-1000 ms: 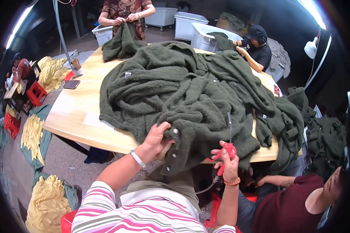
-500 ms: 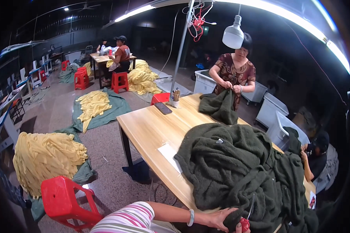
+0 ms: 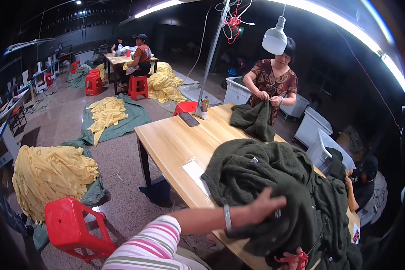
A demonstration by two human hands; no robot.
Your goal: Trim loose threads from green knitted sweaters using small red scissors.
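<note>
A big heap of dark green knitted garments (image 3: 238, 166) covers the near right of the wooden table (image 3: 166, 135). My left hand (image 3: 267, 207), with a bracelet on its wrist, is over the near part of the heap. Motion smears its fingers and the cloth beside them, so whether it grips the cloth is unclear. At the lower edge, my right hand (image 3: 293, 263) is closed round the red handles of a pair of scissors (image 3: 301, 257). A thin blade points up and away over the dark green cloth. The lower part of this hand is cut off by the picture edge.
Across the table a person (image 3: 274, 83) handles a dark green garment (image 3: 254, 119); another person (image 3: 364, 180) is at the right. A phone (image 3: 189, 119), a cup of tools (image 3: 204, 108) and white paper (image 3: 195, 176) lie leftward. A red stool (image 3: 67, 225) and yellow cloth (image 3: 54, 180) stand left.
My left hand has moved up and away from my right hand, across the heap, and the cloth near it has shifted. The scissors have stayed in my right hand, a little further right.
</note>
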